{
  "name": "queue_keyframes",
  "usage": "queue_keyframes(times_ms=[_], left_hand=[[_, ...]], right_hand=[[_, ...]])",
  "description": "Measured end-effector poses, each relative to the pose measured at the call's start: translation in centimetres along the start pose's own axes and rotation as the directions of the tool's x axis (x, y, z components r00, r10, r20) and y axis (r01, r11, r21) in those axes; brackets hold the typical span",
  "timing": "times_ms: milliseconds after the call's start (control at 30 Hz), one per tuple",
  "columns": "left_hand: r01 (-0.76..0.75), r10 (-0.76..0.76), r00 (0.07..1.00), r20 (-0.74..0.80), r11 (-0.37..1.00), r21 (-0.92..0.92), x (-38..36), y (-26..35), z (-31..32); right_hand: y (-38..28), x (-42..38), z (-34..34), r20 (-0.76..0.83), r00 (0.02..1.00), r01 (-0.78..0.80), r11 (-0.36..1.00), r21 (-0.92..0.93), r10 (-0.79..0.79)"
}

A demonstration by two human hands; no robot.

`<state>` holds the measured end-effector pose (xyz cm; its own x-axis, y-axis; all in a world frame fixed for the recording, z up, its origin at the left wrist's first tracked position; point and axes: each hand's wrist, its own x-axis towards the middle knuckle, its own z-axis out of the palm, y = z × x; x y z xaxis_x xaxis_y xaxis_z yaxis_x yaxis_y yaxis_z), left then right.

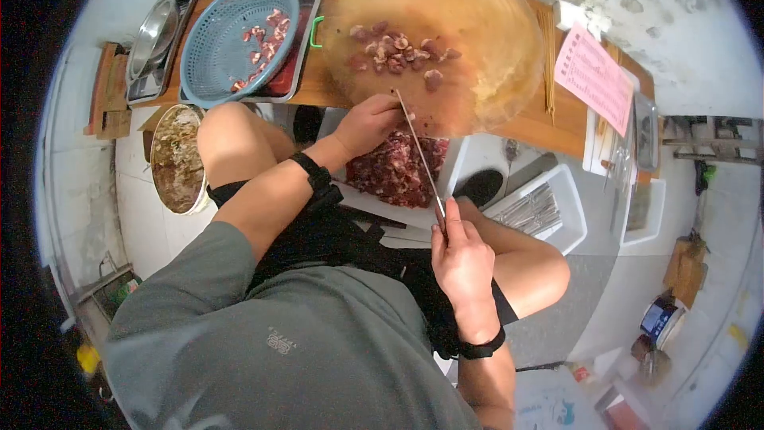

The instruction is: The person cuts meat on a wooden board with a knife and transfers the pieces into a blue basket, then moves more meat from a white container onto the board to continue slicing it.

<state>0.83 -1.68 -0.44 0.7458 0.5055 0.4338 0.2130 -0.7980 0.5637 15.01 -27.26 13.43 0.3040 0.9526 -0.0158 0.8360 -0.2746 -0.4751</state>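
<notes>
My right hand (463, 259) grips a long, thin-bladed knife (422, 155), its blade angled up and left to the near edge of the round wooden cutting board (501, 40). My left hand (372, 123) is closed at that edge, fingertips pressed together beside the blade's tip. What it pinches is too small to make out. Several dark red meat pieces with pale parts (395, 54) lie in a cluster on the board. Below my left hand, between my legs, a white tub holds a heap of cut red meat (394, 171).
A blue plastic basket (199, 40) with some meat pieces rests on a metal tray at the left. A bucket (177, 159) stands below it. On the right are wooden skewers (550, 72), a pink paper (593, 78) and a white bin of metal skewers (537, 211).
</notes>
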Motion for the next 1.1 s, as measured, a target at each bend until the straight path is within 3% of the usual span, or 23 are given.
queue_keyframes(times_ms=[267,567,867,1000,1100], left_hand=[[-0.008,0.008,1.000,0.014,1.000,0.030,0.5,0.4,-0.3],[-0.051,0.050,0.999,0.014,0.997,0.063,0.5,0.1,-0.4],[0.008,-0.010,1.000,0.026,0.998,0.056,0.5,0.2,-0.5],[0.017,-0.018,1.000,0.019,0.995,0.096,1.0,0.6,-0.7],[0.036,-0.036,0.999,0.004,0.998,0.046,1.7,1.1,-0.7]], right_hand=[[0.1,1.0,-0.2,0.006,1.000,-0.001,1.000,-0.017,0.002],[0.3,3.2,1.3,0.119,0.992,-0.036,0.999,0.016,0.034],[-0.7,4.2,3.8,0.087,0.991,-0.107,0.994,0.006,0.106],[1.0,1.1,3.2,0.017,0.997,-0.074,0.997,-0.022,0.074],[0.9,0.9,2.3,-0.057,0.985,-0.163,0.987,0.010,0.163]])
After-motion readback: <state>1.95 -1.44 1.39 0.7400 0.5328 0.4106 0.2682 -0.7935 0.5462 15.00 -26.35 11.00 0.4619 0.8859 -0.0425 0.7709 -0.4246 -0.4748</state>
